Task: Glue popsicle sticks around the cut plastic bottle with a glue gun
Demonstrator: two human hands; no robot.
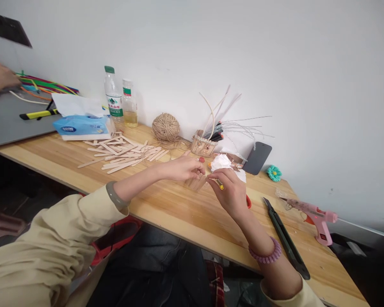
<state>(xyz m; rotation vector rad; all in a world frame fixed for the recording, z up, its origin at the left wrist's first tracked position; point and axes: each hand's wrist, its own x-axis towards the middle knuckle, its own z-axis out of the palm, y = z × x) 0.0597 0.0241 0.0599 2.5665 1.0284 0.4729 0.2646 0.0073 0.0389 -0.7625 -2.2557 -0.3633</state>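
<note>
Above the wooden table, my left hand (pixel 186 167) reaches in with its fingers curled down on a small row of wooden craft sticks (pixel 196 182). At the other side of this row is my right hand (pixel 228 191), thumb and fingers pinched together. A small yellow-tipped piece (pixel 220 184) shows under the right fingers; its kind is unclear. What lies between the right fingertips is too small to tell. Just behind the hands sits a crumpled white paper (pixel 221 162), with a small red piece (pixel 201 160) to its left.
Loose craft sticks (pixel 124 151) lie left, near tissues (pixel 83 125), bottles (pixel 113 96) and a twine ball (pixel 165 126). A basket (pixel 203 145) and phone (pixel 257 157) stand behind. A utility knife (pixel 284 238) and glue gun (pixel 316 216) lie right. Another person's hand (pixel 1 76) is far left.
</note>
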